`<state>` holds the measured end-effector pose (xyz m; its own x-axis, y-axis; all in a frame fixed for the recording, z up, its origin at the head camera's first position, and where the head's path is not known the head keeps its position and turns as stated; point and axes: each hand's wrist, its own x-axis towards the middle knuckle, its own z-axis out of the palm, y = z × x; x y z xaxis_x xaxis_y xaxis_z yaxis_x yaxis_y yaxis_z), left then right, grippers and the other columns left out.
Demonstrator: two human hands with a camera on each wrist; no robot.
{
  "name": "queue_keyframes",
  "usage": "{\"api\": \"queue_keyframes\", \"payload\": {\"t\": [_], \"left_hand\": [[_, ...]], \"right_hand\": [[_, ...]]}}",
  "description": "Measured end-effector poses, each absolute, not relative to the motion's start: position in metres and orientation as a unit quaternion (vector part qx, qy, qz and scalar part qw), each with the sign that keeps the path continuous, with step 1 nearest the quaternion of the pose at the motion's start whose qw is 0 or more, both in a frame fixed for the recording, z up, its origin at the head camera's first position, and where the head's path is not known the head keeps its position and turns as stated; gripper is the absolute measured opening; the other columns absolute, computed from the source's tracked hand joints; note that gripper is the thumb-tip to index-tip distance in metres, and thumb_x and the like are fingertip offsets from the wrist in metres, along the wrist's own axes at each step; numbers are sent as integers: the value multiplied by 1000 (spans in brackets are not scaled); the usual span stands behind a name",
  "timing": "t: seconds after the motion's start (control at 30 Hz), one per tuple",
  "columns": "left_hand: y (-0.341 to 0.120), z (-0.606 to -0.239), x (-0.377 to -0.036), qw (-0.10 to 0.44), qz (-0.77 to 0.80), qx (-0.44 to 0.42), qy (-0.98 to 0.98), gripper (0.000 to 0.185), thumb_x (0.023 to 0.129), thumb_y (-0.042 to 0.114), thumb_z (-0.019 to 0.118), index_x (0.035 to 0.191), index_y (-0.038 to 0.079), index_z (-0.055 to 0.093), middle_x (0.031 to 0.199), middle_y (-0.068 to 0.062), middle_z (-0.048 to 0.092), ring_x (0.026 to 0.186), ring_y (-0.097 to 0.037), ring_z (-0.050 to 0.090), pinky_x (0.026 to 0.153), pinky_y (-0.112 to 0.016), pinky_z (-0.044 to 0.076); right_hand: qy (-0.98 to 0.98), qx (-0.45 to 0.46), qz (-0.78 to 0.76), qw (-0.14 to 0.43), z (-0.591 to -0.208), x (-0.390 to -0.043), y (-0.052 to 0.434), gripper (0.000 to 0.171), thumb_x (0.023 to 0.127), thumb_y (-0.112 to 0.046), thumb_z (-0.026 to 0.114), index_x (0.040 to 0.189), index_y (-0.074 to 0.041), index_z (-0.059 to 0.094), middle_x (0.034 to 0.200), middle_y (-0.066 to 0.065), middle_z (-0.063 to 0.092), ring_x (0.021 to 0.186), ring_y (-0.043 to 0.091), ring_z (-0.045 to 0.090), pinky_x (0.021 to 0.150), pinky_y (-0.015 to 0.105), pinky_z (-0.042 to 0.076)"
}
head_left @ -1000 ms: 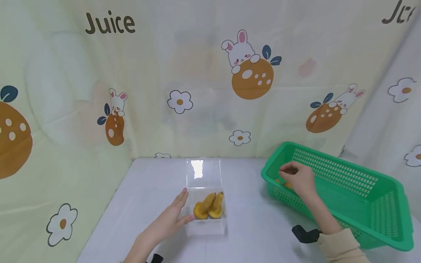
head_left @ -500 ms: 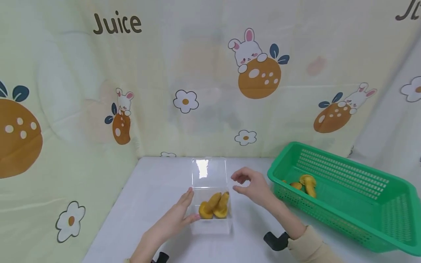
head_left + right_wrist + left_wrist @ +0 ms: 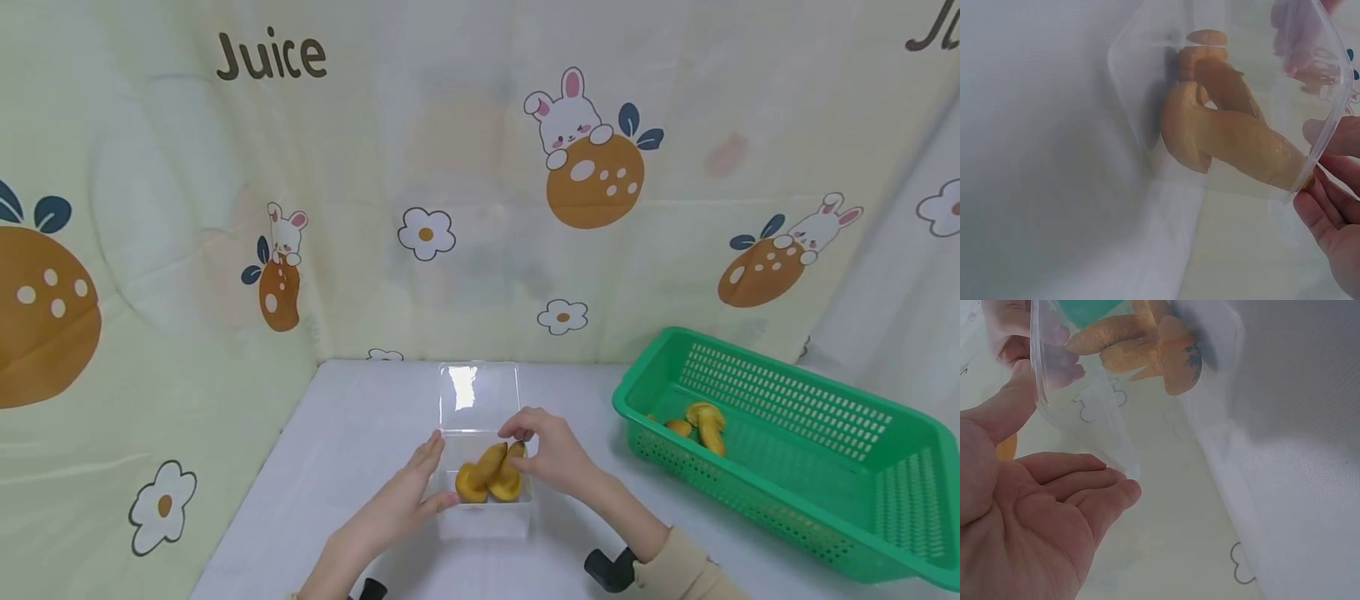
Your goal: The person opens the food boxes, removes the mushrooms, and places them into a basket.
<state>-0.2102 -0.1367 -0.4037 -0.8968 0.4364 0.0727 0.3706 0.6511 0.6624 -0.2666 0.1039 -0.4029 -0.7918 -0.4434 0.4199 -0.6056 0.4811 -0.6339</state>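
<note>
At left, my left hand rests along the left side of a clear box, its fingers spread and nearly straight, gripping nothing: tips by the far corner, thumb by the near one. That light brace looks right to me; pressing harder could bow the thin plastic or slide it across.

At center, the box stands on the table, its see-through lid beyond the far edge. Inside, the left mushroom leans its stem toward the right mushroom, caps low and toward me.

Just right, my right hand reaches over the rim, fingers partly curled, thumb to one side of the right mushroom's stem tip. The gap is about as wide as the stem; I cannot tell whether they pinch it or merely touch. Handling it well, I judge, means a soft hold near the tip and a small nudge to seat the cap, keeping the stem off the rim and away from its neighbor.

At far right, a green basket holds more mushrooms at its left end, well apart from both hands.
</note>
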Motion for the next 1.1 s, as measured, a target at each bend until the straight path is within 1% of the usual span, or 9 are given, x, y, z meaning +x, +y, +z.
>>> {"api": "queue_keyframes", "payload": {"t": [0.27,0.5,0.63,0.77,0.87,0.97,1.1], "left_hand": [[-137,-403,-209,40,350,223,909,83,88,46,54,145,-3,19,152,-14,11,136,-35,12,107,-50,19],[-136,-403,-209,38,355,226,906,81,89,42,56,144,-5,19,151,-15,12,136,-36,13,107,-51,19],[-136,-403,-208,39,363,228,903,81,89,41,57,144,-6,19,151,-17,13,136,-36,13,107,-51,19],[-136,-403,-208,36,366,229,901,80,89,40,57,144,-6,20,151,-17,13,136,-36,13,107,-52,18],[-136,-403,-208,32,363,230,902,80,89,40,57,143,-6,20,151,-17,13,136,-36,13,107,-52,18],[-135,-402,-208,32,362,231,903,80,89,40,57,144,-6,20,151,-17,13,136,-36,13,107,-52,18],[-135,-403,-208,33,364,232,902,80,89,39,58,143,-6,20,151,-17,13,136,-36,13,106,-52,18]], "right_hand": [[-875,272,390,87,-400,-260,97,27,68,8,76,89,-4,66,84,4,61,77,21,52,68,32,50],[-904,238,346,77,-397,-254,90,25,64,11,77,82,-2,67,79,1,57,77,19,50,67,27,48],[-906,253,336,55,-401,-252,89,25,64,11,77,82,-2,65,82,2,59,80,19,48,68,27,50],[-903,273,328,39,-400,-252,89,24,65,11,78,81,-2,64,82,4,60,80,20,46,66,25,51],[-898,275,342,34,-399,-253,91,22,65,9,78,75,-4,63,79,2,60,78,18,47,66,25,48],[-887,271,371,36,-400,-255,94,20,67,4,79,73,-6,63,76,-1,60,73,16,48,62,25,45],[-874,262,406,47,-402,-256,98,17,69,-3,80,75,-6,65,73,-4,60,66,15,48,55,23,45]]}}
